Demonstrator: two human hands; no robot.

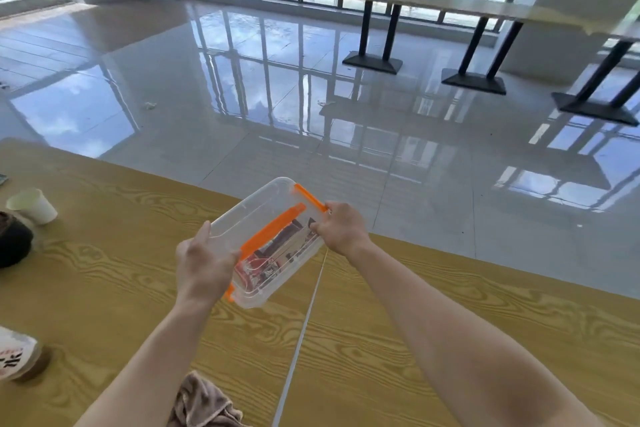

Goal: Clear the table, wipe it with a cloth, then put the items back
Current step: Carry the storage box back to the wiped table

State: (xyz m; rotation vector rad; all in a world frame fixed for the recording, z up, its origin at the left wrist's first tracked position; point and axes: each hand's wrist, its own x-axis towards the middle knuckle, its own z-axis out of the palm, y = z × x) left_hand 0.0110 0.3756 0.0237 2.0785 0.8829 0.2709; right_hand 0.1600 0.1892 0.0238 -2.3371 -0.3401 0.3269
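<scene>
Both hands' grip clamps clear box (263,236) ends, left hand (202,263), right hand (341,227), near table (450,305) far edge

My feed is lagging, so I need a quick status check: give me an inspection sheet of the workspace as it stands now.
Surface: wood-grain table, a pale seam line running across it; bare around the hands.
Job's things: clear plastic box with orange latches and handle, held above the table with items inside; pinkish cloth crumpled at the near edge.
Clutter: paper cup, dark object and printed container at the left.
Grippers: left hand and right hand grip opposite ends of the box.
Cables: nothing seen.
Surroundings: glossy tiled floor, long tables by the windows.
</scene>
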